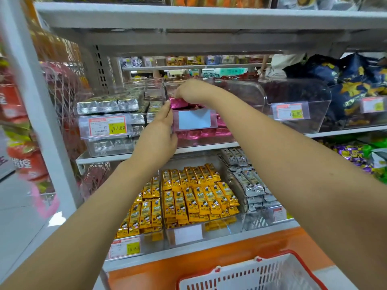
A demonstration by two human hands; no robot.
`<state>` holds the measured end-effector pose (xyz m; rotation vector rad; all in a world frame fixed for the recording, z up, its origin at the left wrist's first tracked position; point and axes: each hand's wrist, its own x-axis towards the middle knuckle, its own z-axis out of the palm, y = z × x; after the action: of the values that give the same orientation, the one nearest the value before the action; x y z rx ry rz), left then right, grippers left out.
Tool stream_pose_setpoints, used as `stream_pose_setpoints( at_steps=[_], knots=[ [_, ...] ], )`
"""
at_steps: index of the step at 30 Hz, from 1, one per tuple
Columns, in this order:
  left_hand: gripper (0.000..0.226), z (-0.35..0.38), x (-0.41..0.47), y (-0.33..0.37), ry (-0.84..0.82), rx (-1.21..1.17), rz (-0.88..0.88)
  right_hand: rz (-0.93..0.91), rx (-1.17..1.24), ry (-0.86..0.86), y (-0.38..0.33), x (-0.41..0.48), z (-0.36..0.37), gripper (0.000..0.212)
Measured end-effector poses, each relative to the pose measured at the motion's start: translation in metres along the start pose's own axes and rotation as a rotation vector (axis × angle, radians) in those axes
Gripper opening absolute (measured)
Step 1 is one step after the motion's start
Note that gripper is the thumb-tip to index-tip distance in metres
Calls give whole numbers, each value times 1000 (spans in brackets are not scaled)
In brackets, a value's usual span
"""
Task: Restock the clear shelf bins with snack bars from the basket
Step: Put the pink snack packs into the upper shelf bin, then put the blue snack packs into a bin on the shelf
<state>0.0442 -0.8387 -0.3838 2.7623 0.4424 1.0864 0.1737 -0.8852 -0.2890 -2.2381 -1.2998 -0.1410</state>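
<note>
Stocking step in hand: left hand (159, 130), fingers flat, braced the bin (228, 139); right hand (192, 91) fingers pinched a pink bar (179, 102) inside; next move likely needed release, then the basket (251, 278).

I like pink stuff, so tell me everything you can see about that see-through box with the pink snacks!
The clear bin looks like see-through plastic, box-shaped and open on top. It sits upright on the white shelf, beside a bin of silver packs. Inside lie pink bars. A blank pale card sits in its front holder. The left hand rests flat on its left front corner; the right hand reaches in, pinching the top ones.
</note>
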Motion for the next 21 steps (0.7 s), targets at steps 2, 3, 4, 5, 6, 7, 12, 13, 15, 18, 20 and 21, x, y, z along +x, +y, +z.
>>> stream_pose_setpoints(
  at_steps=[2, 3, 4, 5, 6, 7, 12, 13, 15, 18, 20, 21],
  knots=[
    [66, 5, -1, 0, -13, 26, -19, -18, 48, -99, 9, -5, -4, 32],
    [67, 7, -2, 1, -18, 35, -24, -83, -2, -91, 16, -10, -3, 34],
    [68, 9, -3, 1, -24, 39, -31, -135, 2, -70, 22, -12, -3, 37],
    [70, 10, -5, 2, -28, 46, -37, -156, 10, -41, 29, -13, -2, 38],
    [70, 11, -6, 3, -32, 54, -41, -158, 21, -14, 33, -13, 1, 38],
    [71, 11, -7, 4, -36, 61, -44, -163, 18, 33, 33, -13, 4, 36],
    [70, 8, -8, 2, -50, 40, -56, -115, -11, 166, 27, -2, 15, 29],
    [68, 7, -11, 4, -39, 29, -60, -102, -14, 190, 27, -1, 17, 27],
    [63, 5, -22, 13, -5, -4, -71, -104, 4, 281, 27, -6, 20, 23],
    [55, 8, -50, 28, 0, -113, -58, -175, 32, 465, 38, -39, 20, 24],
    [39, 18, -72, 36, -34, -209, -60, -186, -3, 525, 53, -77, 23, 37],
    [24, 27, -83, 37, -59, -229, -58, -180, -24, 522, 63, -99, 27, 45]
  ],
)
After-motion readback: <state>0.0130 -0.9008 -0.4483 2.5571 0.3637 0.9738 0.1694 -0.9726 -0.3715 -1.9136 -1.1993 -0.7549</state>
